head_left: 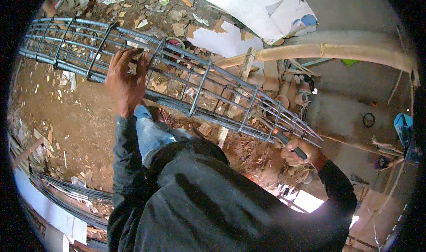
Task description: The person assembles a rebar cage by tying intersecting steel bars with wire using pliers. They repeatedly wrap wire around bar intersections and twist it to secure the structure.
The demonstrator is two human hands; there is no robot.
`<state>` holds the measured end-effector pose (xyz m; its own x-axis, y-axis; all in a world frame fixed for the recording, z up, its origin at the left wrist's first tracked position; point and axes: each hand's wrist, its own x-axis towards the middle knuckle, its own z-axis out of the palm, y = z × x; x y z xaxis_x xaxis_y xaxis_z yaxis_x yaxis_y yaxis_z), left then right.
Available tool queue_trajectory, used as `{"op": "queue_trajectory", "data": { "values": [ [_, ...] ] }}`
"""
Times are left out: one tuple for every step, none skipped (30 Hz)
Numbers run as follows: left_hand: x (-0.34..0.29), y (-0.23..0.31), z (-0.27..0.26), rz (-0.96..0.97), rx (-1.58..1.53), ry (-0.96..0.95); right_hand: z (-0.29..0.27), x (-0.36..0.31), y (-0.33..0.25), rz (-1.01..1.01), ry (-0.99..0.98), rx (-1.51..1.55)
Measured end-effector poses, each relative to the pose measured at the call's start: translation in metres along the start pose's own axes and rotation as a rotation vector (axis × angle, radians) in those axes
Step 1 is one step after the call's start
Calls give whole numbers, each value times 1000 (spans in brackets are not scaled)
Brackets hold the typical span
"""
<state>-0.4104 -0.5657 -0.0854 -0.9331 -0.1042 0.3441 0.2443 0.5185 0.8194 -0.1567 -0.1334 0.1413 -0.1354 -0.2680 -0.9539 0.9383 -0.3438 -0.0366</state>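
Gripping the rebar cage with the left hand, right hand clenching a dark-handled tool; twisting works best with the cage steadied.

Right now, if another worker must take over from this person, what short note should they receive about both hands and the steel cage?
Left hand: gripping the long bars of the rebar cage near its middle.
Right hand: closed on a dark-handled tool at the near end of the cage.
Cage: lies raised and slanted across the view, over bare earth and rubble; stirrups already sit along its length. A bundle of loose bars lies on the ground at the lower left.
Done: the cage looks assembled along its length.
Left: probably the ties at the near end; whether they are tight cannot be seen.
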Motion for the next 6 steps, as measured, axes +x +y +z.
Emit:
{"op": "queue_trajectory", "data": {
  "values": [
    [-1, 0, -1, 20, 13, -6, -2, 3, 6, 10, -104, 128],
    [0, -1, -1, 42, 25, -11, -3, 7, 10, -59, -105, -18],
    [2, -3, -1, 64, 37, -17, -4, 9, 13, -90, 27, -219],
    [4, -5, 0, -35, 56, -92, -5, 9, 15, -133, 129, -419],
    [5, -7, 2, 1, 39, -62, -7, 9, 15, -215, 179, -608],
    [2, -7, 2, 21, 26, -35, -8, 13, 15, -138, 425, -978]
  ]
}}
